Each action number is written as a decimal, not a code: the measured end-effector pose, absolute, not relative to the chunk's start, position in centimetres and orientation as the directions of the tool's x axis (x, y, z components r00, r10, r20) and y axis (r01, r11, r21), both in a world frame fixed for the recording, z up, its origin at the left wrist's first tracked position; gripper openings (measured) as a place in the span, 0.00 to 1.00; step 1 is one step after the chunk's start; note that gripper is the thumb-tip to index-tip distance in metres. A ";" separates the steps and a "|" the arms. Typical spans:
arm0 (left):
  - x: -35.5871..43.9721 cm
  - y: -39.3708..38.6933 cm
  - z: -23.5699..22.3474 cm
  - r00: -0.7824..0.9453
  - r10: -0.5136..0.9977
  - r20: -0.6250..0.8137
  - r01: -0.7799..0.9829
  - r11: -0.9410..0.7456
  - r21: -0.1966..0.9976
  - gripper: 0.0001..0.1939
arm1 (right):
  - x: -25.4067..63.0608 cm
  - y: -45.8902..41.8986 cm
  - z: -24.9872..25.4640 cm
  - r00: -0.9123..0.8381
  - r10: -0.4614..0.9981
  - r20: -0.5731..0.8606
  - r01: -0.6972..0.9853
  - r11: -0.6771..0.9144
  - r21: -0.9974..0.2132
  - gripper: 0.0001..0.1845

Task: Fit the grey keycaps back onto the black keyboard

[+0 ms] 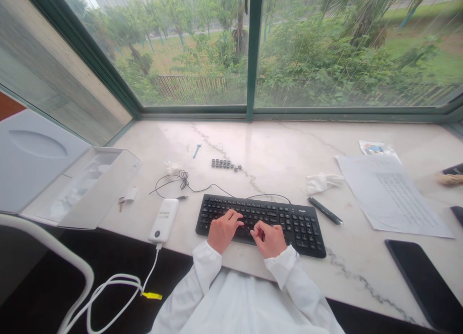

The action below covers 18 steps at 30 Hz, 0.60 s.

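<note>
Keyboard (261, 212), left hand (223, 229) and right hand (270, 238) over it, perhaps touching

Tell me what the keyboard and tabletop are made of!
The keyboard looks like black plastic, mostly matte, with a moulded case and separate keys. The tabletop seems smooth, pale stone with dark veins and a soft shine, perhaps imitation.

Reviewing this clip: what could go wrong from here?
The white power bank sits near the table's front edge with its white cable hanging below, so a snag might pull it off. The loose black keycaps lie uncontained beyond the keyboard; a careless nudge might scatter them.
</note>
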<state>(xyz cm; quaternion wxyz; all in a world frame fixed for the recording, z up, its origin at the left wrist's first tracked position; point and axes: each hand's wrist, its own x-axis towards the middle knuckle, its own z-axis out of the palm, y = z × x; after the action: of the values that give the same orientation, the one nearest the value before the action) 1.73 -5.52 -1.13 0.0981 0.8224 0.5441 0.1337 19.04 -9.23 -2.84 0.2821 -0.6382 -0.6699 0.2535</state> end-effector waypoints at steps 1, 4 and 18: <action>1.6 -5.5 -1.2 0.376 0.917 0.130 0.862 -0.398 0.314 0.13 | 19.1 -9.2 -2.9 -0.023 0.998 0.054 0.709 0.054 -0.703 0.06; 1.3 -5.4 -1.4 0.393 0.903 0.174 0.833 -0.430 0.348 0.13 | 19.1 -9.3 -3.0 -0.018 0.998 0.057 0.704 0.053 -0.709 0.06; 1.9 -5.1 -0.1 0.402 0.915 0.029 0.862 -0.389 0.324 0.10 | 18.9 -9.1 -2.9 -0.025 0.999 0.041 0.718 0.046 -0.694 0.07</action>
<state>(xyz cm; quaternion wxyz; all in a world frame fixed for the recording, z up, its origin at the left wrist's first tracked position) 1.90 -5.13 -0.09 0.1300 0.8270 0.5374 0.1018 18.94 -9.07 -2.89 0.2751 -0.6419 -0.6688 0.2548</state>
